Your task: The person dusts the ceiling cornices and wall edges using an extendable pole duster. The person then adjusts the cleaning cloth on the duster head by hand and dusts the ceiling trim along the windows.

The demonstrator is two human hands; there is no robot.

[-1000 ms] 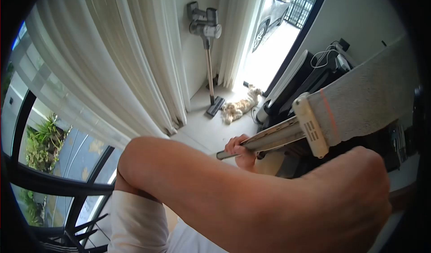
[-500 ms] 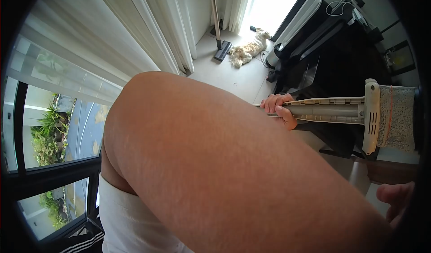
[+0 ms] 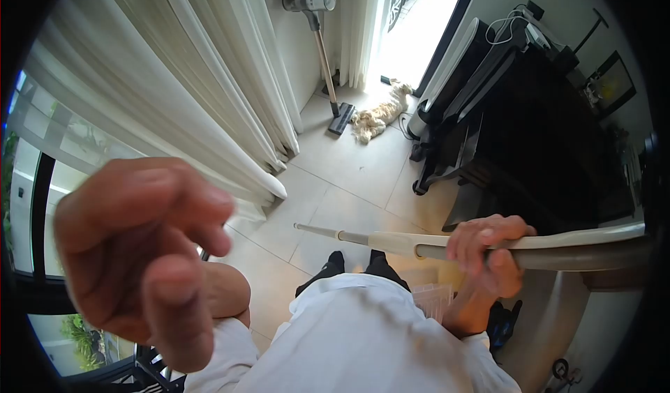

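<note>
Head view, pole (image 3: 399, 242) running crosswise, narrow end (image 3: 318, 230) left

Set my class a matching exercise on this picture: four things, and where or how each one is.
1. long cream-and-grey pole
2. fluffy cream dog
3. grey stick vacuum with slim copper-coloured tube
4. bare left hand

A. lying near the bright doorway
B. raised, fingers curled, holding nothing
C. gripped in the right hand
D. standing with its flat head on the tiled floor

Pairs: 1-C; 2-A; 3-D; 4-B
</note>
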